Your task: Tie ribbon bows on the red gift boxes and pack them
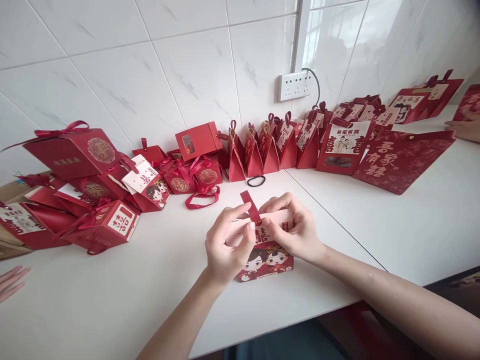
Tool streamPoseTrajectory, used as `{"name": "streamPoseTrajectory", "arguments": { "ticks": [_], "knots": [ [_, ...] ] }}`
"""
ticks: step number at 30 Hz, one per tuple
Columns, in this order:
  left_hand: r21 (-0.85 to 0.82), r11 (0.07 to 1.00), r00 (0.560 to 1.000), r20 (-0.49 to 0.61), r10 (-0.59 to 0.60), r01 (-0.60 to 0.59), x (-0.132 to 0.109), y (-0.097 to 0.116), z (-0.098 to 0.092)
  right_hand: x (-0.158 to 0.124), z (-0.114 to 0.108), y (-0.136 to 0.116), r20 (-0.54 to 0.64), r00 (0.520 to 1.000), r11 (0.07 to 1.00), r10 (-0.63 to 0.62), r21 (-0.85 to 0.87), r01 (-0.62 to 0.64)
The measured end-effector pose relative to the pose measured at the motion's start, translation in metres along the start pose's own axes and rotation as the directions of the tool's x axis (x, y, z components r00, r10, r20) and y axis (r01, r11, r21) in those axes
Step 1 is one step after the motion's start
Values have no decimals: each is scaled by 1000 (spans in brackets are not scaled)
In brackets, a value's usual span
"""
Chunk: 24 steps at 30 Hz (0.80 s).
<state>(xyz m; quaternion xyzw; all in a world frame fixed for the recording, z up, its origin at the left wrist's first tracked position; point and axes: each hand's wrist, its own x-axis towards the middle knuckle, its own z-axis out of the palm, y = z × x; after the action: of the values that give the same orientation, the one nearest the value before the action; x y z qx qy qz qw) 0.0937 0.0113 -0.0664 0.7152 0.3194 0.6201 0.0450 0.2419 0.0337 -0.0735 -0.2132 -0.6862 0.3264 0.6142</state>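
Observation:
A red and white gift box (pixel 267 260) with two cartoon figures stands upright on the white table in front of me. My left hand (pixel 228 245) pinches the box's top edge from the left, thumb on the near face and fingers behind. From the right, my right hand (pixel 294 227) grips the same top edge with its thumb near the middle. Between the two hands a flat dark red ribbon strap (pixel 250 206) sticks up from the top and leans left. The fingers hide part of the box's upper edge.
Several folded red boxes (pixel 262 152) line the wall. A pile of red boxes (pixel 75 190) lies at left, near another person's hand (pixel 13 282). Beyond my box are a black hair tie (pixel 256 181) and a loose red ribbon (pixel 202 197). Another hand (pixel 465 129) shows at far right.

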Motion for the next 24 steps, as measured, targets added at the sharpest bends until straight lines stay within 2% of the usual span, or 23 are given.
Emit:
{"name": "streamPoseTrajectory", "arguments": {
  "ticks": [8, 14, 19, 24],
  "knots": [
    [-29, 999, 1000, 19, 17, -16, 0, -1, 0, -1, 0, 2, -9, 999, 999, -40, 15, 40],
    [8, 1000, 1000, -2, 22, -22, 0, -2, 0, 0, 0, -1, -6, 1000, 1000, 4, 0, -4],
    [29, 1000, 1000, 6, -9, 9, 0, -1, -1, 2, 0, -3, -14, 1000, 999, 23, -39, -23],
    [34, 998, 999, 4, -52, 52, -2, 0, -1, -1, 0, 0, -5, 1000, 1000, -20, -8, 20]
  ]
}}
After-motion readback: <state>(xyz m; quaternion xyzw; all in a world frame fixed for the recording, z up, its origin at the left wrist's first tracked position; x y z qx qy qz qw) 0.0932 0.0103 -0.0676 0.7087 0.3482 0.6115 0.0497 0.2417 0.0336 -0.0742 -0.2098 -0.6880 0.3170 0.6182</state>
